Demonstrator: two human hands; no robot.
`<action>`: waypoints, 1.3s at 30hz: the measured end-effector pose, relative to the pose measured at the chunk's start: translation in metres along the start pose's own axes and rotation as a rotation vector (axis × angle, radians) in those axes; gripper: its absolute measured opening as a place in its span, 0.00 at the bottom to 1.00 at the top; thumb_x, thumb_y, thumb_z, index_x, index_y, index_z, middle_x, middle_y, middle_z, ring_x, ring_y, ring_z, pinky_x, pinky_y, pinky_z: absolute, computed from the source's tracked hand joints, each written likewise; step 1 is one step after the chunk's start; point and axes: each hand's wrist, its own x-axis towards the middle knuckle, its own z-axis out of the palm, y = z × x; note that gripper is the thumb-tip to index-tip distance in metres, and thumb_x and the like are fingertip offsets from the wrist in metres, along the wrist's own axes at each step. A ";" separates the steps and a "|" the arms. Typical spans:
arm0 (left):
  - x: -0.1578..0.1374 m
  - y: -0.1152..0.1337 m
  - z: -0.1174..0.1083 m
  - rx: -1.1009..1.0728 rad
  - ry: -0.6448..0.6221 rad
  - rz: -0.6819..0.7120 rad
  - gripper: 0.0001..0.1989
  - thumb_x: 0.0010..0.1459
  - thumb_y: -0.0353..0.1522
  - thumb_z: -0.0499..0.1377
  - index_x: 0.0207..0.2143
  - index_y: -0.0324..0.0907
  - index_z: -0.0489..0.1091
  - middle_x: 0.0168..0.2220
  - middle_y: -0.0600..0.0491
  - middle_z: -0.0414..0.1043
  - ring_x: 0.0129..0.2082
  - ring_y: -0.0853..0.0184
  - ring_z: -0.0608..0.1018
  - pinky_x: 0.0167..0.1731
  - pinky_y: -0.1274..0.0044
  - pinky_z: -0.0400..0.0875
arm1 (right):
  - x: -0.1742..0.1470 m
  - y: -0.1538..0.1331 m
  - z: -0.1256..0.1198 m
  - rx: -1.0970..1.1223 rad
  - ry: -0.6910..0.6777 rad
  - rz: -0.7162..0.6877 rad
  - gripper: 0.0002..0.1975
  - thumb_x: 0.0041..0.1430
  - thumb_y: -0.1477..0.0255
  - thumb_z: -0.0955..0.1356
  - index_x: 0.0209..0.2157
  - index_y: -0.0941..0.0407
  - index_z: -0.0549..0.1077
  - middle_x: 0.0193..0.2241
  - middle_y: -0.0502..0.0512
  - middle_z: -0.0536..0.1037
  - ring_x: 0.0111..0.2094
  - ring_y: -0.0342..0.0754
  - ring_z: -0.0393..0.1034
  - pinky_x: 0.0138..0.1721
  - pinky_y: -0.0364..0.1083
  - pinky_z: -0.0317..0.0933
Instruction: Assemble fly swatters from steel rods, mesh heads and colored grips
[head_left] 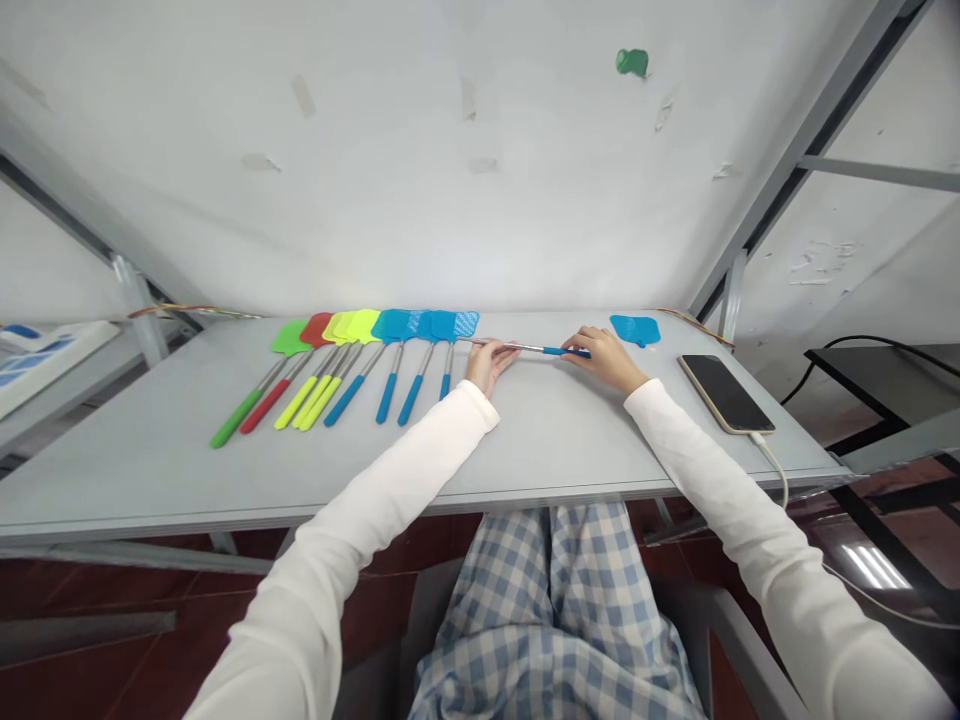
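A thin metal rod (pixel 525 347) with a blue handle (pixel 555 351) is held level above the grey table between my two hands. My left hand (pixel 489 366) pinches the rod near its far-left end, which lies close to a blue fly swatter head; whether they touch I cannot tell. My right hand (pixel 604 358) is closed around the blue handle. A loose blue swatter head (pixel 635 330) lies to the right of that hand. Left of my hands, several fly swatters lie in a row: a green one (pixel 238 417), a red one (pixel 264 405), yellow ones (pixel 319 400) and blue ones (pixel 388 392).
A phone (pixel 726 392) with a white cable (pixel 772 460) lies on the table (pixel 555 440) at the right. A white wall (pixel 480 220) rises behind it. Metal frame posts (pixel 731 300) stand at both sides. A white power strip (pixel 52 362) shows at far left.
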 end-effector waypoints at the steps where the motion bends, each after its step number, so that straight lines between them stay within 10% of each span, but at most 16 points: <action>1: -0.002 0.000 0.001 0.011 -0.038 -0.001 0.06 0.52 0.23 0.57 0.30 0.40 0.61 0.27 0.53 0.75 0.36 0.69 0.81 0.52 0.69 0.71 | 0.000 -0.002 0.001 0.010 0.022 -0.007 0.12 0.63 0.63 0.65 0.39 0.56 0.75 0.34 0.58 0.75 0.37 0.52 0.68 0.41 0.49 0.56; 14: -0.020 -0.002 0.014 0.195 -0.322 -0.104 0.09 0.61 0.33 0.58 0.39 0.35 0.68 0.37 0.46 0.78 0.39 0.65 0.81 0.48 0.70 0.71 | 0.005 -0.022 -0.001 0.126 0.162 -0.086 0.18 0.67 0.58 0.60 0.40 0.55 0.74 0.34 0.57 0.75 0.36 0.49 0.69 0.42 0.48 0.59; 25: -0.023 -0.002 0.014 0.246 -0.330 -0.165 0.12 0.62 0.41 0.56 0.36 0.42 0.60 0.21 0.60 0.66 0.20 0.72 0.74 0.26 0.79 0.70 | -0.014 0.055 0.008 -0.353 -0.075 0.924 0.35 0.64 0.58 0.61 0.59 0.74 0.57 0.59 0.85 0.59 0.60 0.71 0.54 0.55 0.61 0.50; 33: -0.031 0.008 0.017 0.337 -0.422 -0.132 0.15 0.58 0.45 0.59 0.39 0.44 0.67 0.20 0.64 0.51 0.11 0.82 0.52 0.11 0.86 0.41 | -0.013 0.054 0.008 -0.304 -0.155 0.760 0.24 0.62 0.58 0.62 0.49 0.64 0.62 0.50 0.76 0.67 0.52 0.66 0.63 0.49 0.56 0.56; 39: -0.032 0.006 0.016 0.487 -0.387 -0.080 0.15 0.58 0.43 0.58 0.42 0.43 0.72 0.21 0.62 0.56 0.12 0.81 0.51 0.13 0.82 0.40 | -0.011 0.044 -0.001 -0.270 -0.141 0.640 0.23 0.60 0.60 0.65 0.49 0.63 0.63 0.40 0.71 0.76 0.40 0.61 0.72 0.41 0.52 0.60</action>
